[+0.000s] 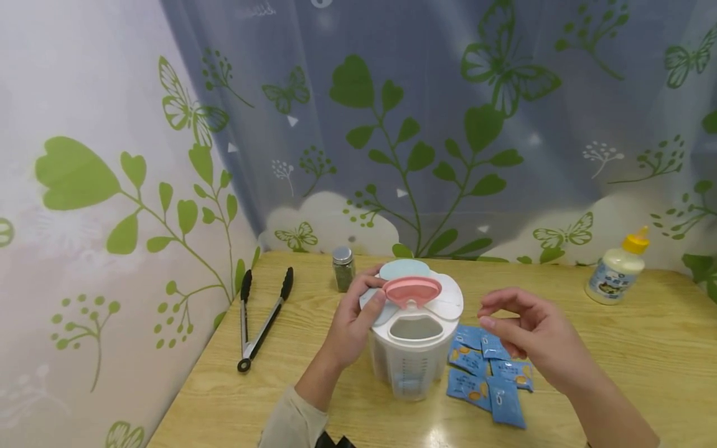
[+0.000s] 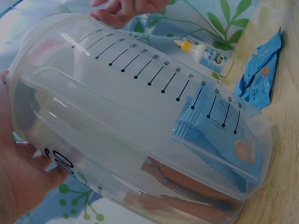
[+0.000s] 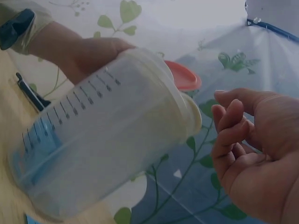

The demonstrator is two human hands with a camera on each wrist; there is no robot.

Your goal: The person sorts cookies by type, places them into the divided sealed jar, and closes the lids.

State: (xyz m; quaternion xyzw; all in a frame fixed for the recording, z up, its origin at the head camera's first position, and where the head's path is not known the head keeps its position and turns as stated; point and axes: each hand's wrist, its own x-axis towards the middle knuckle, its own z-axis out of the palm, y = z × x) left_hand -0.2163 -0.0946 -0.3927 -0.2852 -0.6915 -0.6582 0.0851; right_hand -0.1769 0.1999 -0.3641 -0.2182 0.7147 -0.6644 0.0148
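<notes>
A clear plastic storage container [image 1: 386,361] with measuring marks stands on the table under a white lid [image 1: 448,303]. One pink flap [image 1: 413,290] on the lid is raised, baring an opening in front. My left hand [image 1: 350,320] holds the lid's left side, thumb by the pink flap. Blue sachets [image 2: 224,140] lie at the bottom of one compartment, and brown packets [image 2: 187,189] in the compartment beside it. My right hand [image 1: 540,336] hovers right of the container, fingers loosely curled around nothing. Below it several blue sachets [image 1: 506,401] lie on the table.
Black-tipped tongs [image 1: 260,336] lie spread at the left of the wooden table [image 1: 207,410]. Behind the container stands a small jar [image 1: 343,270] of green flakes with a silver cap. A squeeze bottle [image 1: 613,274] with a yellow cap stands at the back right, before a patterned curtain.
</notes>
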